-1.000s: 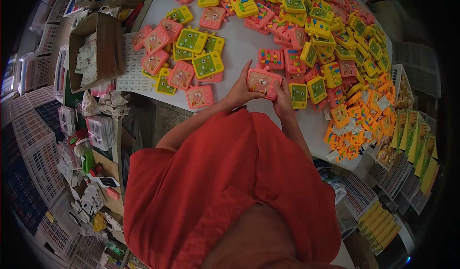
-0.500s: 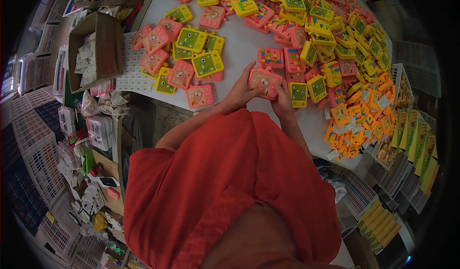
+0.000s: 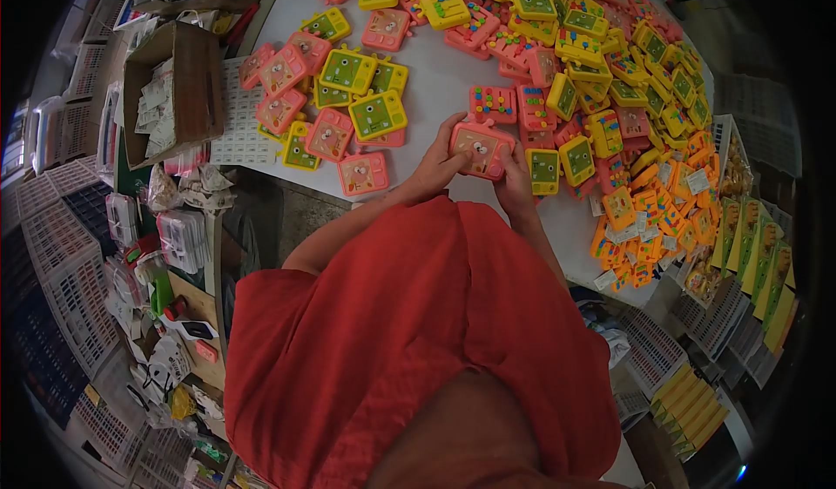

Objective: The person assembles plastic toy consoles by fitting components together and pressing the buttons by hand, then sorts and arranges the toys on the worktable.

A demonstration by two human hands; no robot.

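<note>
Between both hands is a pink plastic toy (image 3: 482, 148) shaped like a small TV, its cartoon-picture panel facing up. My left hand (image 3: 440, 160) wraps the toy's left side, with the thumb lying across the panel. On the right edge, my right hand (image 3: 514, 178) grips with its thumb by the knobs; its other fingers are partly hidden. Just beyond the held toy lies a pink toy with coloured beads (image 3: 493, 103). To the right of my right hand sits a yellow toy with a green panel (image 3: 543, 172).
A large heap of yellow and pink toys (image 3: 601, 62) covers the table's far right. Orange toys with tags (image 3: 649, 219) pile at the right edge. Another group of toys (image 3: 348, 71) lies left on the white table (image 3: 427, 71). A cardboard box (image 3: 198, 80) with paper slips stands at left.
My left thumb has shifted from the toy's lower edge up onto its panel. Both hands keep hold of the pink toy, which has barely moved.
</note>
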